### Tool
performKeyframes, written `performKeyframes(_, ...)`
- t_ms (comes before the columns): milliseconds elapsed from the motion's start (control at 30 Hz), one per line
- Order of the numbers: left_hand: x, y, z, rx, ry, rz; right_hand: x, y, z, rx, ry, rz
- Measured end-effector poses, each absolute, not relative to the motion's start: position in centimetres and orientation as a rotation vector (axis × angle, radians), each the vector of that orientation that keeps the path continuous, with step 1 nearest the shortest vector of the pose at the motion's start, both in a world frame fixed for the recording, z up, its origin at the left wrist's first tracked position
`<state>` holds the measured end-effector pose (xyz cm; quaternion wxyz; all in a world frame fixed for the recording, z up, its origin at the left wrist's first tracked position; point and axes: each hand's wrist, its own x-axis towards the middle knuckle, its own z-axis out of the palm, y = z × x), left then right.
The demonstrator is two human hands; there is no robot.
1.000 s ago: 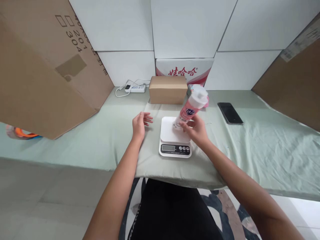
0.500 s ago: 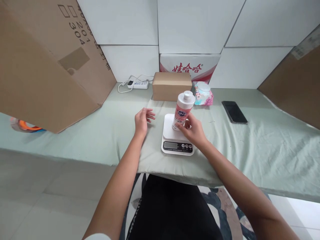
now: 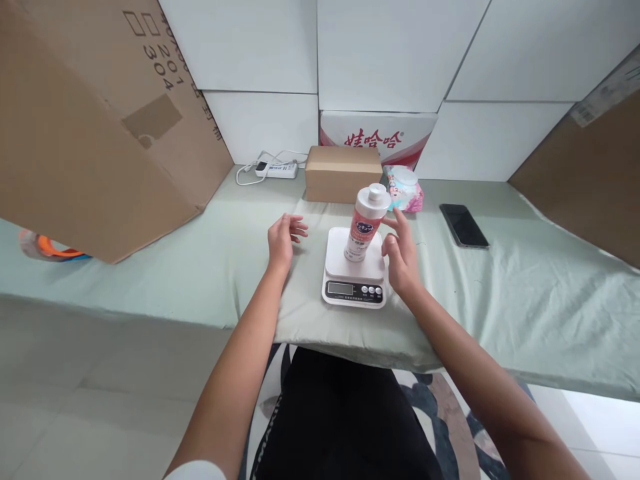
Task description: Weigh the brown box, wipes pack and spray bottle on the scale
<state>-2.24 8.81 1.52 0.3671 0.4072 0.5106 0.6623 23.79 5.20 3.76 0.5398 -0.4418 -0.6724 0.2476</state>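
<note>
White-tiled wall, green-clothed counter [image 3: 500, 280]. Pink bottle [image 3: 367, 223] now stands upright on kitchen scale [image 3: 355, 270], no longer gripped. Right hand [image 3: 400, 257] has let go, fingers spread just beside it. Left hand [image 3: 281, 241] rests loose on the cloth, empty. Weighing can read.

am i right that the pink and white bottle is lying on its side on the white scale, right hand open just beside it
Not quite. In the head view the bottle stands upright on the scale, not on its side. The rest holds: the right hand is open just beside it, not gripping it.
</note>
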Motion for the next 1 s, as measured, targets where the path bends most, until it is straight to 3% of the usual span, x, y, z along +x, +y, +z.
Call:
performKeyframes(300,-2.1,8.7,1.5,1.058,1.289,1.698,22.4,5.8,5.4,-1.008,-1.749,0.765)
performKeyframes(500,-2.0,8.6,1.7,1.050,1.298,1.698,21.6,6.1,5.0,-1.073,-1.731,0.682)
performKeyframes(733,-1.9,8.7,1.6,1.056,1.295,1.693,27.4,8.0,5.4,-1.134,-1.525,0.351)
performKeyframes(1000,-1.8,8.9,1.6,1.058,1.312,1.688,36.7,17.8,4.0,-1.610,-1.244,0.040)
